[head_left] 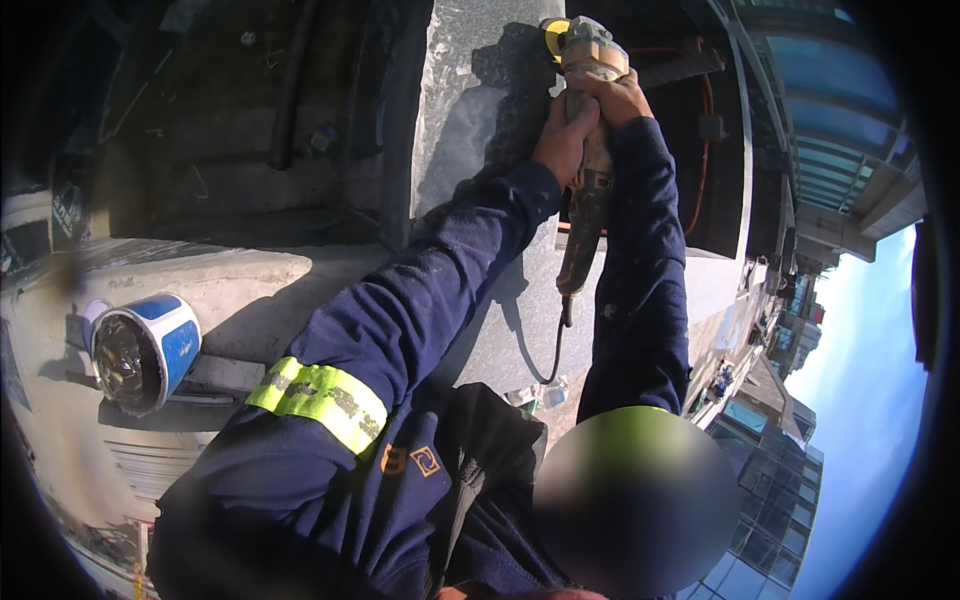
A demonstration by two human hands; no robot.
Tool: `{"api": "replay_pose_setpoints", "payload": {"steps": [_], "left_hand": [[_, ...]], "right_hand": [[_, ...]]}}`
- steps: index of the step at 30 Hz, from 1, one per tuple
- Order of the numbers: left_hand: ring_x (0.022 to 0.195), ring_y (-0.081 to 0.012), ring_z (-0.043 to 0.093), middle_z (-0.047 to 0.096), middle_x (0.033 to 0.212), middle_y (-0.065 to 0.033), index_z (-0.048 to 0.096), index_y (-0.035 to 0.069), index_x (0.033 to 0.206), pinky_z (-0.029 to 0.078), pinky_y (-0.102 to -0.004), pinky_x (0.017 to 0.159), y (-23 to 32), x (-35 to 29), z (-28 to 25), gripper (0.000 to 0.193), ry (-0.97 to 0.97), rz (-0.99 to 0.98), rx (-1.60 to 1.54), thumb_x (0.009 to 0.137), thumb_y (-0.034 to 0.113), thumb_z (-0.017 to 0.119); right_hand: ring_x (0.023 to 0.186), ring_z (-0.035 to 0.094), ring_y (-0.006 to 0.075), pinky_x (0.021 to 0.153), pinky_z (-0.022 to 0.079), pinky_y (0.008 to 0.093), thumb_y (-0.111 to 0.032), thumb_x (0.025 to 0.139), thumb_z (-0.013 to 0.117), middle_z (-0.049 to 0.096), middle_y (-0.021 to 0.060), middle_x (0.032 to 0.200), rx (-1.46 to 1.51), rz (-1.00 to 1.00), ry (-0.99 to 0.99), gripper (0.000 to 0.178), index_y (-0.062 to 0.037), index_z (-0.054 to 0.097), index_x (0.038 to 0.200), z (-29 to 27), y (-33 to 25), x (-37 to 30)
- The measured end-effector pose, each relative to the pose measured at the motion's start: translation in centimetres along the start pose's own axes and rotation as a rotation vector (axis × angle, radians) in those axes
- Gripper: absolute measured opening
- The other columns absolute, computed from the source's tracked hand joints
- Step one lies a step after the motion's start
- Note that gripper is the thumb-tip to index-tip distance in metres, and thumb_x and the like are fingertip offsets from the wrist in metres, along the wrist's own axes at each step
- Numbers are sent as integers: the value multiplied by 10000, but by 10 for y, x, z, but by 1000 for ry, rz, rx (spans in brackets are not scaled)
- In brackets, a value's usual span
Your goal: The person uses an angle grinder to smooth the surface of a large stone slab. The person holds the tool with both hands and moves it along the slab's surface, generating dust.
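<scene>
An angle grinder (585,220) with a worn, dusty body lies lengthwise between my forearms, its head farthest from me. At that head, a yellow disc (555,38) sits against the right edge of a grey stone-like slab (455,110). My left hand (563,143) is closed round the grinder's body from the left. Just beyond it, my right hand (622,98) grips the tool close to its head. My fingers partly hide the grinder's middle. From its near end a black cord (556,355) hangs in a loop.
A blue-and-white bucket (178,345) stands on the left, near a pale ledge (240,270). Dark recesses lie on both sides of the slab. An orange cable (707,110) runs down the right recess. Farther right are a glass-fronted building (765,480) and sky.
</scene>
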State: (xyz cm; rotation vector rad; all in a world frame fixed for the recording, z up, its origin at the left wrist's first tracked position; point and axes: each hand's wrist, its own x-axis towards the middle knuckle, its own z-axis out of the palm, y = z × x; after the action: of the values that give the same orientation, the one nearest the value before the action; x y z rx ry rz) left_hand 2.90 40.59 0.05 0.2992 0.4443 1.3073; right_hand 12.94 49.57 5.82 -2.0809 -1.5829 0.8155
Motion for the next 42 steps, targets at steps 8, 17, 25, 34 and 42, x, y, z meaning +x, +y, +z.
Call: {"api": "replay_pose_setpoints", "payload": {"steps": [8,17,25,34,42], "left_hand": [[1104,-202,599,577,1232,-117,424,15,1394,496,-340,932,-9,-2,-2,554,-30,-39,40,1004,382,566],[1087,-197,605,583,1213,-110,444,29,1382,504,-340,922,-13,-9,3,527,-54,-76,-26,1008,382,559],[1070,-207,618,581,1212,-125,431,27,1382,519,-350,903,-22,-12,-2,547,13,-59,-4,998,390,576],[1087,-231,611,576,1221,-158,414,-2,1389,518,-361,909,-32,-8,-3,661,71,-158,129,962,460,618],[1099,-213,602,588,1218,-134,469,-2,1360,501,-348,935,-22,-16,2,570,-53,-112,157,996,423,575]], "right_hand": [[908,670,209,833,551,346,-237,676,860,691,126,1040,52,39,76,631,41,613,1186,2,8,-14],[1053,635,255,906,527,343,-330,644,886,621,179,1182,-1,112,118,925,74,424,1337,-5,-4,-33],[980,660,217,854,545,345,-262,651,886,653,151,1141,-47,45,128,829,79,492,1295,-3,-3,-41],[1047,655,279,911,526,347,-335,621,886,634,205,1158,46,39,41,903,83,437,1283,-13,40,-18],[937,679,203,851,546,327,-180,713,839,698,106,1065,135,76,187,536,11,634,1170,-11,32,-40]]}}
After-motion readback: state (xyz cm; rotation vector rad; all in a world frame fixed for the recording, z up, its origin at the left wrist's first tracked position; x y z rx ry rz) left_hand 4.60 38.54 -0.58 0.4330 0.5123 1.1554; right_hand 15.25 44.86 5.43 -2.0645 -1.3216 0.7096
